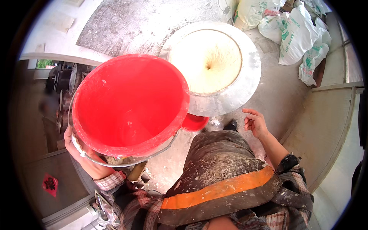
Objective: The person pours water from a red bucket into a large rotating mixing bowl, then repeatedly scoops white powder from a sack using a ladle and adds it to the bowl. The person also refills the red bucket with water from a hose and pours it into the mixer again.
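Note:
A large red plastic bucket [129, 106] with a wire handle hangs tilted at the left, its inside facing me. My left hand [86, 158] holds it at its lower left side, partly hidden behind the bucket. Beside it and partly overlapped by its rim stands a round metal-rimmed vessel [230, 99] filled with a pale yellowish material that dips to a small dark hole. My right hand [254, 123] is empty in the air near the lower right of that rim, fingers apart and partly curled. A smaller red container [195, 122] shows below the rim.
White plastic sacks [299, 34] lie at the upper right, beside a low panel [325, 123]. A pale ledge [66, 56] runs along the upper left. Machinery [64, 77] stands behind an opening at the left. Odds and ends lie near my left elbow.

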The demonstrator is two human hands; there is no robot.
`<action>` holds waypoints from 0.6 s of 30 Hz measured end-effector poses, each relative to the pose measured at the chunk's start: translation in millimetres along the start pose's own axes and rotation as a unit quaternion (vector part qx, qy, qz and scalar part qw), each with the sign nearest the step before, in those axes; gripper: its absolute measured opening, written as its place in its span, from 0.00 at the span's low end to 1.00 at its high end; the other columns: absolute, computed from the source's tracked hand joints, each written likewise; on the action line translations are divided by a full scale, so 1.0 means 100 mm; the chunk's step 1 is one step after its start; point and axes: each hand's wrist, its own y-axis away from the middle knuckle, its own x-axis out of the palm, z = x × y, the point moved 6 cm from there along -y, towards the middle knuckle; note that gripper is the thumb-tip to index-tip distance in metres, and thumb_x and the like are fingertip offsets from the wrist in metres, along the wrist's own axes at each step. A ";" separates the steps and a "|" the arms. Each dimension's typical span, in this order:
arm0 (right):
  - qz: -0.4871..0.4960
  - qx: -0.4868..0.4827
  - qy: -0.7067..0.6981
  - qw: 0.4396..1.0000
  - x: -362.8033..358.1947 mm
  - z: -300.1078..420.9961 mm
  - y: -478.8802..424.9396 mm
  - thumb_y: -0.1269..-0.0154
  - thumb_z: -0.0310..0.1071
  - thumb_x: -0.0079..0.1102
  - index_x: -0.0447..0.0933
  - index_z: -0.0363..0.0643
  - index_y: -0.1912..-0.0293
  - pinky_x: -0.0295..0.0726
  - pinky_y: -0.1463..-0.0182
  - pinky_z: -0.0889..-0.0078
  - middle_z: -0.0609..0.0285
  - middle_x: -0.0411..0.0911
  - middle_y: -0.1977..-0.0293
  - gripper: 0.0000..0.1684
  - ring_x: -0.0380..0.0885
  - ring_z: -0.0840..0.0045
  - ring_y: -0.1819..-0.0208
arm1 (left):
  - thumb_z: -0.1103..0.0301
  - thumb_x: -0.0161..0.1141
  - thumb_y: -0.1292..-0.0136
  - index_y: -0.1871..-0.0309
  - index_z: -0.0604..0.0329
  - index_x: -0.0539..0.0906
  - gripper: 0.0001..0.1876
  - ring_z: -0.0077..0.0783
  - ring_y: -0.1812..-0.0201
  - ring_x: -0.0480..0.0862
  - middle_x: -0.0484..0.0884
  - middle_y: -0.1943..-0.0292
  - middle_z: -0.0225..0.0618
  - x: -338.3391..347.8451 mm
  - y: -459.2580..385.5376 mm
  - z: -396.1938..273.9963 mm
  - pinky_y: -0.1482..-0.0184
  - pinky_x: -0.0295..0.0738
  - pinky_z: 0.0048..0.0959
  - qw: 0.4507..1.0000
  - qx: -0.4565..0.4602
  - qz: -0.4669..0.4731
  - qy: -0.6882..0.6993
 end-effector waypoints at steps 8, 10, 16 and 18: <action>0.025 0.020 0.019 0.999 0.15 -0.13 -0.08 0.42 0.27 0.47 0.72 0.37 0.52 0.75 0.83 0.76 0.62 0.72 0.82 0.17 0.73 0.78 0.86 | 0.72 0.50 0.43 0.62 0.68 0.76 0.10 0.37 0.62 0.82 0.82 0.64 0.43 -0.21 -0.03 -0.18 0.55 0.76 0.32 0.997 0.056 -0.021 -0.055; 0.021 0.029 0.017 0.999 0.23 -0.05 -0.06 0.41 0.24 0.42 0.71 0.37 0.51 0.73 0.84 0.77 0.64 0.72 0.83 0.18 0.71 0.79 0.87 | 0.73 0.49 0.44 0.60 0.69 0.77 0.11 0.37 0.61 0.82 0.82 0.62 0.44 -0.15 0.03 -0.20 0.54 0.76 0.33 0.995 0.072 0.006 -0.068; 0.178 -0.017 0.086 0.980 0.88 0.28 -0.10 0.38 0.27 0.41 0.67 0.37 0.45 0.76 0.82 0.78 0.61 0.74 0.79 0.20 0.76 0.77 0.83 | 0.70 0.51 0.43 0.63 0.66 0.75 0.09 0.32 0.61 0.80 0.79 0.66 0.38 0.12 0.00 -0.10 0.54 0.74 0.28 0.986 0.108 -0.025 -0.121; 0.260 -0.016 0.072 0.963 1.28 0.37 -0.01 0.36 0.30 0.40 0.63 0.39 0.42 0.78 0.80 0.77 0.58 0.76 0.74 0.22 0.77 0.75 0.81 | 0.70 0.51 0.43 0.63 0.66 0.75 0.09 0.32 0.61 0.80 0.80 0.65 0.39 0.15 -0.07 -0.09 0.54 0.74 0.28 0.995 0.054 0.020 -0.084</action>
